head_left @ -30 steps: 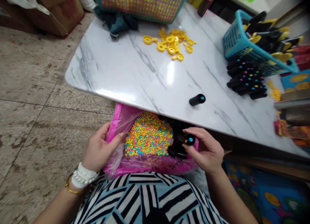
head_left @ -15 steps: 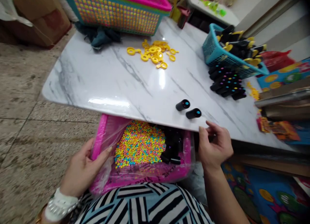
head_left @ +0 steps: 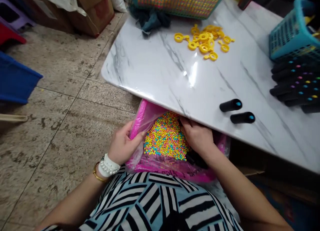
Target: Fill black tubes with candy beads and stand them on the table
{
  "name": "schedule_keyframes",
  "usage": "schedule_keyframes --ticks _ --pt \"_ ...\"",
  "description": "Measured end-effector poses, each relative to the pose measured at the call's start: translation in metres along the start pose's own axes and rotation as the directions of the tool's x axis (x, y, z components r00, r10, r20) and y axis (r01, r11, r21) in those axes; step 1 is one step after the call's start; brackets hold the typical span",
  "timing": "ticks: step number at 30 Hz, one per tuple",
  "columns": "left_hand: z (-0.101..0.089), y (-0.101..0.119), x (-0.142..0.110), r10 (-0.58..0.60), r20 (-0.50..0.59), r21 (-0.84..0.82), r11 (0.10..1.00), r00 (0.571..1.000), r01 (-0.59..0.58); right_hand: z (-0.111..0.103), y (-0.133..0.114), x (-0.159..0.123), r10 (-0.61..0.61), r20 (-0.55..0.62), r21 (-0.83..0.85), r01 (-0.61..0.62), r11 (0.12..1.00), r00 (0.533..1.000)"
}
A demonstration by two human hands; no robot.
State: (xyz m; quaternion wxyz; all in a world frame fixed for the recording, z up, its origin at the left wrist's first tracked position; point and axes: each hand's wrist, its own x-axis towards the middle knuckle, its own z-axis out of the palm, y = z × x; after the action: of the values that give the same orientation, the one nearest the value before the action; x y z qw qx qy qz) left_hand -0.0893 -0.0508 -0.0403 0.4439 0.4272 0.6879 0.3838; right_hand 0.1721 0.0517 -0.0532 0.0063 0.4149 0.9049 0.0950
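Note:
On my lap, partly under the table edge, rests a pink basket (head_left: 139,119) lined with clear printed plastic. Small multicoloured balls (head_left: 165,137) fill its left and middle, with black tubes (head_left: 196,157) on the right. My left hand (head_left: 122,145) is closed on the basket's left rim, thumb over the plastic liner. Reaching into the basket, my right hand (head_left: 198,137) is at the right side of the balls; its fingertips are hidden, so I cannot tell what they touch. Two black tubes with blue dots on their ends, one (head_left: 228,106) behind the other (head_left: 240,118), stand on the table.
Yellow ring pieces (head_left: 205,43) lie heaped on the marbled white table (head_left: 150,68). A dark cloth (head_left: 152,21) and a woven basket (head_left: 180,4) are at the back. To the right are a blue basket (head_left: 285,36) and grouped black tubes (head_left: 295,83). A blue container (head_left: 15,79) is at left.
My right hand has moved from the table edge into the pink basket, beside the balls. My left hand keeps its hold on the rim. The view has swung left.

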Motion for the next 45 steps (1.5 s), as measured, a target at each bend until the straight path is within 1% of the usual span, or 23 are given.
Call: schedule_keyframes --ticks 2,3,4,5,6,8,9,11,13,16,19,22,25,26,28,31,33,35,38,40,41,43,45 --pt "0.0 -0.002 -0.001 0.013 -0.007 0.022 1.0 1.0 -0.013 -0.005 -0.009 -0.002 -0.088 0.039 0.072 0.085 0.994 0.995" --pt "0.0 -0.003 -0.001 0.023 -0.011 0.042 0.999 1.0 -0.023 -0.006 -0.013 -0.004 -0.107 0.058 0.116 0.1 0.988 0.993" --pt "0.0 -0.004 -0.001 0.034 -0.016 0.058 0.998 0.999 -0.033 -0.006 -0.018 -0.006 -0.089 0.073 0.146 0.077 0.986 0.993" --pt "0.0 -0.005 -0.001 0.042 -0.018 0.065 0.997 0.999 -0.041 -0.005 -0.021 -0.008 -0.026 0.082 0.152 0.014 0.988 0.996" --pt "0.0 -0.006 0.0 0.049 -0.02 0.063 0.997 0.999 -0.048 -0.003 -0.024 -0.009 0.072 0.086 0.13 -0.083 0.988 0.994" --pt "0.001 -0.007 0.001 0.052 -0.014 0.049 0.997 0.999 -0.052 0.003 -0.026 -0.007 0.278 0.076 0.029 -0.281 0.959 0.958" --pt "0.001 -0.008 0.002 0.052 -0.012 0.043 0.998 0.999 -0.051 0.007 -0.025 -0.006 0.344 0.066 -0.024 -0.343 0.939 0.937" --pt "0.002 -0.008 0.003 0.057 -0.015 0.037 0.998 0.998 -0.057 0.013 -0.023 -0.001 0.38 0.058 -0.077 -0.376 0.924 0.923" --pt "0.002 -0.008 0.003 0.061 -0.018 0.035 0.998 0.998 -0.06 0.016 -0.02 0.004 0.357 0.057 -0.057 -0.354 0.934 0.932" --pt "0.002 -0.006 0.001 0.047 -0.012 0.033 0.998 0.999 -0.046 0.016 -0.013 0.01 0.32 0.037 0.044 -0.322 0.946 0.947" --pt "0.002 -0.002 -0.002 0.063 -0.005 0.026 0.998 0.998 -0.063 0.016 -0.007 0.019 0.297 -0.024 0.159 -0.29 0.944 0.955" --pt "0.003 0.0 -0.004 0.086 -0.005 0.024 0.996 0.996 -0.086 0.02 -0.006 0.029 0.306 -0.071 0.204 -0.287 0.936 0.949" --pt "0.003 -0.002 -0.002 0.075 -0.014 0.025 0.997 0.997 -0.075 0.023 -0.012 0.028 0.288 -0.034 0.267 -0.268 0.925 0.957" --pt "0.003 -0.004 -0.002 0.073 -0.017 0.024 0.997 0.997 -0.072 0.023 -0.015 0.025 0.243 -0.011 0.317 -0.227 0.921 0.97" --pt "0.002 -0.006 0.0 0.075 -0.018 0.008 0.997 0.997 -0.075 0.02 -0.019 0.015 0.093 0.011 0.424 -0.089 0.901 0.996" --pt "0.003 -0.006 0.001 0.083 -0.016 -0.033 0.996 0.996 -0.084 0.012 -0.022 0.0 -0.121 0.003 0.468 0.106 0.878 0.993" --pt "0.003 -0.005 0.001 0.08 -0.016 -0.045 0.996 0.997 -0.081 0.006 -0.024 -0.005 -0.191 0.007 0.425 0.17 0.889 0.982" --pt "0.004 -0.004 0.001 0.076 -0.014 -0.043 0.996 0.997 -0.077 0.001 -0.029 -0.005 -0.229 0.018 0.365 0.206 0.908 0.973" --pt "0.005 -0.004 0.0 0.081 -0.022 -0.034 0.996 0.997 -0.081 -0.002 -0.045 -0.002 -0.277 0.037 0.332 0.249 0.91 0.96" --pt "0.005 -0.005 0.0 0.087 -0.03 -0.027 0.996 0.996 -0.088 0.0 -0.057 0.0 -0.289 0.03 0.421 0.251 0.872 0.957" --pt "0.004 -0.006 -0.001 0.087 -0.03 -0.024 0.996 0.996 -0.088 0.001 -0.062 0.0 -0.281 0.014 0.496 0.238 0.835 0.959" --pt "0.004 -0.009 -0.001 0.088 -0.029 -0.024 0.996 0.996 -0.088 0.002 -0.065 -0.002 -0.228 -0.035 0.664 0.193 0.722 0.973" --pt "0.002 -0.011 -0.002 0.089 -0.029 -0.027 0.996 0.996 -0.09 0.001 -0.06 -0.007 -0.134 -0.066 0.8 0.133 0.585 0.989"
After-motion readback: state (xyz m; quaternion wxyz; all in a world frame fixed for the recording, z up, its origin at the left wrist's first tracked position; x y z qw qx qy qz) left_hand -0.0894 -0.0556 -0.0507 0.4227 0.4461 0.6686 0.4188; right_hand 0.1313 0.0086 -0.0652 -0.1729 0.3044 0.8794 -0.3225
